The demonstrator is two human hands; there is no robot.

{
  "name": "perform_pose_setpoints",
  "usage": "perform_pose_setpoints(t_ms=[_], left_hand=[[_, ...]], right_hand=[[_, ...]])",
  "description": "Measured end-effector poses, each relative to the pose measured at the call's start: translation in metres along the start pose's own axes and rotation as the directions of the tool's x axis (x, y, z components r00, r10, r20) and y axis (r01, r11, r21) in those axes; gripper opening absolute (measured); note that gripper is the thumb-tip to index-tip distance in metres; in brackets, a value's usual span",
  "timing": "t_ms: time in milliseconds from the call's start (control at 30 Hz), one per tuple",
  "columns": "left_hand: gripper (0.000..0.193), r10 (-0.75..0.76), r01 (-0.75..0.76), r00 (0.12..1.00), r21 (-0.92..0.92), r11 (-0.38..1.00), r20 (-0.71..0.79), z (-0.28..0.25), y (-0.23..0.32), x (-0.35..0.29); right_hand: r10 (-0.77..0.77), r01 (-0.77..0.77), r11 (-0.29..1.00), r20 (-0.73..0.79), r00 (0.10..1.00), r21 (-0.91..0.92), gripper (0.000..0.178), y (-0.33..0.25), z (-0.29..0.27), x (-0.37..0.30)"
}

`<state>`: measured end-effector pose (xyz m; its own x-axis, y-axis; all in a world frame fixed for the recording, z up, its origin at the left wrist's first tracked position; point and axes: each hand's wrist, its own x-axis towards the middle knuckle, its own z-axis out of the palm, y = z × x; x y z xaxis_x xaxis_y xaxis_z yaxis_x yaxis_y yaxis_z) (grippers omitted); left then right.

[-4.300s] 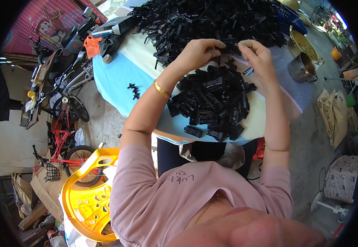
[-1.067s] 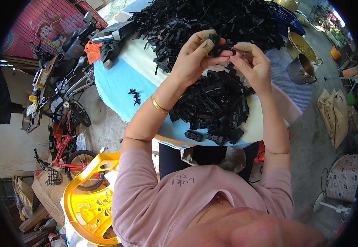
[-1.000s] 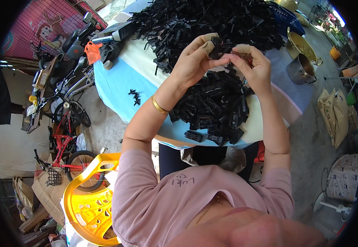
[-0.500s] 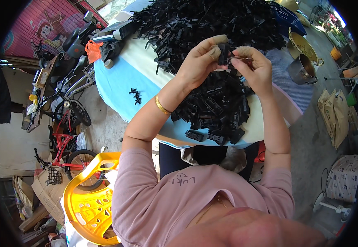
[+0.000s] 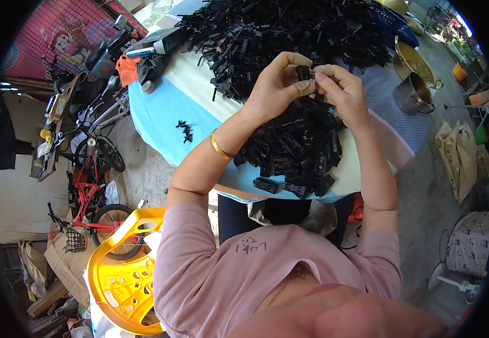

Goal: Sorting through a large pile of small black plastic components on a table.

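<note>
Above the table, my left hand (image 5: 275, 87) is closed around a small black plastic part (image 5: 303, 72), gripped between thumb and fingers. Its fingertips look wrapped in pale tape or finger covers. Close against the part's right side, my right hand (image 5: 345, 93) has thumb and index pinched together; what is between them is too small to make out. Below both hands lies a group of black plastic clip-like pieces (image 5: 289, 143). A much larger heap of loose black parts (image 5: 289, 34) covers the far side of the table.
A few black bits (image 5: 185, 130) lie on the blue part of the tablecloth (image 5: 154, 121). Beyond the table's right edge stand a metal pot (image 5: 412, 96) and a brass-coloured basin (image 5: 410, 59). A yellow plastic chair (image 5: 120, 281) and a red bicycle (image 5: 89, 197) are at left.
My left thumb has moved across the front of the black part, which now shows less and is turned. My right fingers have drawn in closer to it, slightly to the left.
</note>
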<state>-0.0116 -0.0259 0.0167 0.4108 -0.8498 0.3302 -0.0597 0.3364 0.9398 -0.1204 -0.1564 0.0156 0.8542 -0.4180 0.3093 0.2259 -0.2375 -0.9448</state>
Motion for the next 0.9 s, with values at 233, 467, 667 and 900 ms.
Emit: perform_pose_setpoints(t_ms=[233, 467, 667, 900], left_hand=[[0.029, 0.005, 0.001, 0.999, 0.121, 0.993, -0.05, 0.0, -0.001, 0.001], [0.026, 0.021, -0.022, 1.0, 0.172, 0.985, 0.007, -0.003, 0.0, 0.001], [0.02, 0.124, -0.114, 0.992, 0.389, 0.914, -0.001, -0.001, 0.001, -0.003], [0.036, 0.215, -0.279, 0.956, 0.408, 0.869, 0.198, -0.005, 0.028, -0.006]], right_hand=[[-0.045, 0.05, 0.994, 0.058, 0.997, -0.094, 0.018, -0.004, -0.001, -0.002], [0.075, -0.053, 0.987, 0.143, 0.987, -0.155, 0.016, -0.015, -0.006, -0.001], [0.189, -0.189, 0.982, 0.153, 0.97, -0.011, 0.013, -0.015, 0.0, -0.003], [-0.061, 0.056, 0.998, 0.268, 0.961, 0.027, 0.014, -0.005, -0.016, 0.001]])
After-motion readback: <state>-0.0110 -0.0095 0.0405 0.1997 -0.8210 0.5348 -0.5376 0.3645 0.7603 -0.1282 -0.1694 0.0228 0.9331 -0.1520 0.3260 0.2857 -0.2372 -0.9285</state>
